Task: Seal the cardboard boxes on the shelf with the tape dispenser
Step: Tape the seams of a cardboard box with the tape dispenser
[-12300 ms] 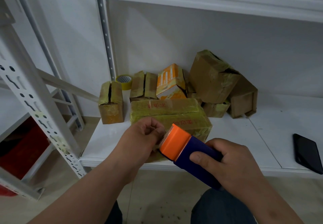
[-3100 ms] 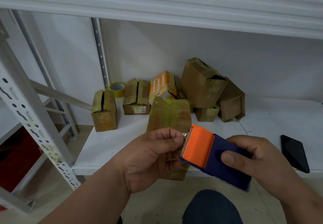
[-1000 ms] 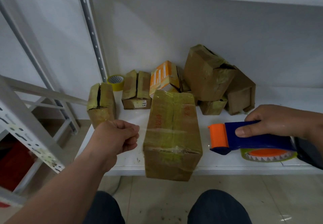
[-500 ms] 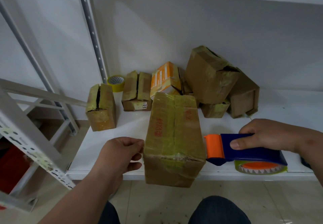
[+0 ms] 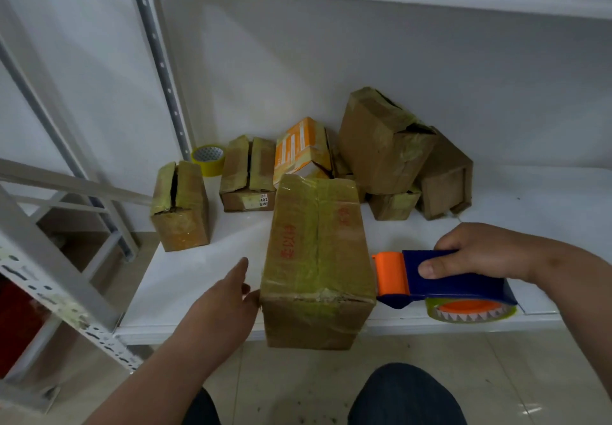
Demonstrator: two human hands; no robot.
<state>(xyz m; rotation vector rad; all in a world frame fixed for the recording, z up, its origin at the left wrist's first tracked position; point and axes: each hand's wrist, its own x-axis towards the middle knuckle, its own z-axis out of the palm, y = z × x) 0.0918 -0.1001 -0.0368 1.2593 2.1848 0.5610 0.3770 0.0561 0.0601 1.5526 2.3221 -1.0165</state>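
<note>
— Where's the box?
— On the white shelf, overhanging its front edge above the tiled floor.
— Hands?
— Left hand, fingers straight, touches its side. Right hand grips the dispenser beside it.

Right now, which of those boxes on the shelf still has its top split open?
The small box standing alone at the far left: a dark gap runs down its top between the flaps. The big front box is taped over.
</note>
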